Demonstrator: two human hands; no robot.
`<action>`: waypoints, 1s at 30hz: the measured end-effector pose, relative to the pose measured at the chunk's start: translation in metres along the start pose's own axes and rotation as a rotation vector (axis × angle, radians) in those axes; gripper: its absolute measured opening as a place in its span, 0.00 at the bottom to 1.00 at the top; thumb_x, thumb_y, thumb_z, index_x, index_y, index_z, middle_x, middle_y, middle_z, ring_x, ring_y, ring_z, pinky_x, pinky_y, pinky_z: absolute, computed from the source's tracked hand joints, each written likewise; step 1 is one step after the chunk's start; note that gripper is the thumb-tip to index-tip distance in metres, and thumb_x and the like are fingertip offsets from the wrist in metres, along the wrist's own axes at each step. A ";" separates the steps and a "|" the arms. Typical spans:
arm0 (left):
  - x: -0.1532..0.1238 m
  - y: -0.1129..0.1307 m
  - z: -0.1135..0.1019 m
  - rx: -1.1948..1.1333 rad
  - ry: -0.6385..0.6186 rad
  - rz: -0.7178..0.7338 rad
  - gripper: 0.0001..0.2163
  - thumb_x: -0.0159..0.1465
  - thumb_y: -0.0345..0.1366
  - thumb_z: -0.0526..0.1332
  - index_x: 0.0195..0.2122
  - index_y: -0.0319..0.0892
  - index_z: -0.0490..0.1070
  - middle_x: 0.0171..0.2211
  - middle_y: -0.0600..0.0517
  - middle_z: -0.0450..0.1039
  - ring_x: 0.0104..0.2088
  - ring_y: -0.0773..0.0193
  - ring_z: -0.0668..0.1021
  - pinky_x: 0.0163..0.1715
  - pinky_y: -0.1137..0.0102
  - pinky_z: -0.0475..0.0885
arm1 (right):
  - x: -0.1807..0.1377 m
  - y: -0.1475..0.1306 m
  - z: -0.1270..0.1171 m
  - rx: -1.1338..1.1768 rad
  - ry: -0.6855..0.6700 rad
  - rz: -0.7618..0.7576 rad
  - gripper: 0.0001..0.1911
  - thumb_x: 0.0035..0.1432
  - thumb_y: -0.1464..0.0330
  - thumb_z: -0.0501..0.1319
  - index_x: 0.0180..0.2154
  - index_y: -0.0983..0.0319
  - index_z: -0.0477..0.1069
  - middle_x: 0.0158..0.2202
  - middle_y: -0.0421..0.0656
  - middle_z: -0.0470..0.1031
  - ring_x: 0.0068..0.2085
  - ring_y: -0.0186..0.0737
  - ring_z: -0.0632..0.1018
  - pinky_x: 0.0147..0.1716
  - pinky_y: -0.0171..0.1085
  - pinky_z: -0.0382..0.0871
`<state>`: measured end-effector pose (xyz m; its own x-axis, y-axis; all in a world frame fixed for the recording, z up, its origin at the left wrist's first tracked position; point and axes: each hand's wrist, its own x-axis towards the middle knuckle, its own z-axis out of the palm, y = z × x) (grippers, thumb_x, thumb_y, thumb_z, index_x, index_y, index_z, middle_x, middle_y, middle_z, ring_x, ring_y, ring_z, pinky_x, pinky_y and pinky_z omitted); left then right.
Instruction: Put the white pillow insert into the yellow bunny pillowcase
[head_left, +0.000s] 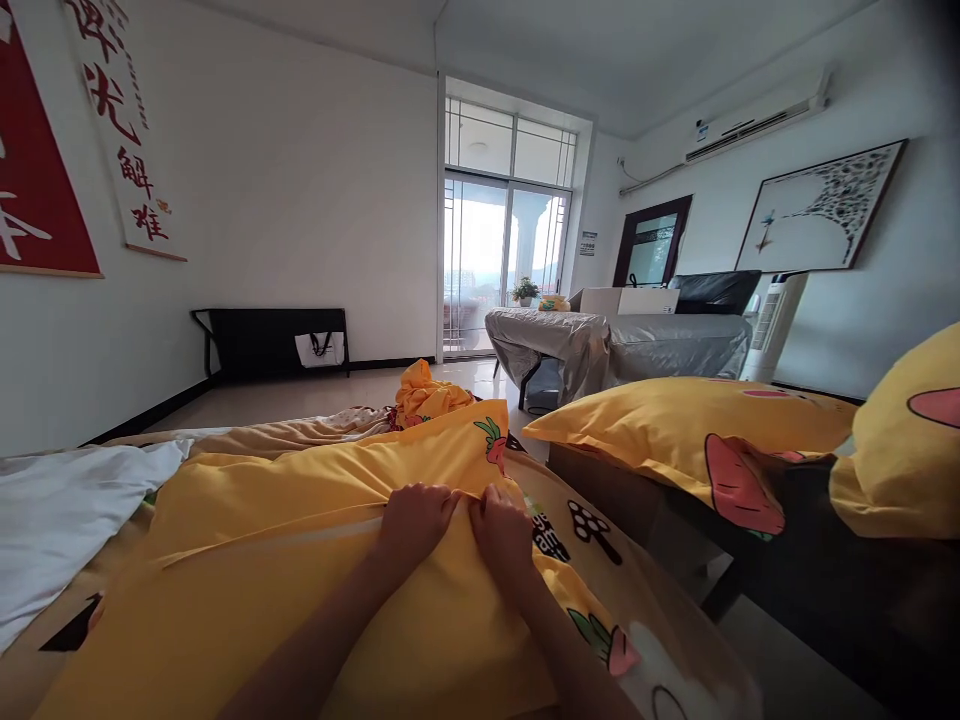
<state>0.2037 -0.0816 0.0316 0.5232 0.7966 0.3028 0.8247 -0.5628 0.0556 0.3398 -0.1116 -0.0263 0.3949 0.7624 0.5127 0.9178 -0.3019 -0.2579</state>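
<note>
A yellow pillowcase with carrot prints lies in front of me on a bed, filled out over a pillow. Its opening runs across the upper side, and a strip of white shows through the slit at the left. My left hand is closed, gripping the pillowcase's edge near the right end of that slit. Close beside it, my right hand is closed on the same edge, thumbs nearly touching. The fabric between and beyond both hands is creased.
A patterned beige bedsheet lies beneath. Bunched yellow cloth sits at the far edge, white bedding at left. Two yellow pillows rest on a dark surface at right. Beyond stands a plastic-covered table.
</note>
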 end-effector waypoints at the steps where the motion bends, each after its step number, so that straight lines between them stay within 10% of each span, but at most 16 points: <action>1: 0.000 0.000 0.001 -0.003 0.000 0.004 0.23 0.69 0.46 0.44 0.34 0.43 0.77 0.33 0.46 0.78 0.37 0.56 0.79 0.34 0.67 0.68 | 0.000 0.000 0.001 -0.012 -0.019 -0.008 0.10 0.64 0.68 0.50 0.33 0.63 0.68 0.33 0.48 0.75 0.34 0.43 0.77 0.27 0.36 0.54; 24: 0.004 -0.008 0.004 -0.024 -0.031 0.084 0.23 0.70 0.47 0.42 0.38 0.41 0.74 0.33 0.45 0.76 0.36 0.56 0.79 0.35 0.66 0.69 | 0.012 0.016 0.002 -0.090 0.067 -0.326 0.10 0.64 0.70 0.52 0.32 0.61 0.70 0.34 0.44 0.74 0.37 0.38 0.73 0.31 0.36 0.54; 30: 0.003 -0.061 0.013 0.048 -0.061 0.181 0.10 0.67 0.33 0.50 0.43 0.42 0.70 0.43 0.45 0.73 0.46 0.56 0.74 0.41 0.66 0.69 | 0.039 0.024 0.024 -0.201 -0.045 -0.495 0.09 0.62 0.75 0.53 0.38 0.63 0.71 0.38 0.48 0.74 0.42 0.44 0.72 0.39 0.38 0.58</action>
<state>0.1577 -0.0420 0.0171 0.6744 0.6962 0.2459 0.7247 -0.6879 -0.0398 0.3759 -0.0751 -0.0319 -0.0853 0.8639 0.4965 0.9855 -0.0003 0.1697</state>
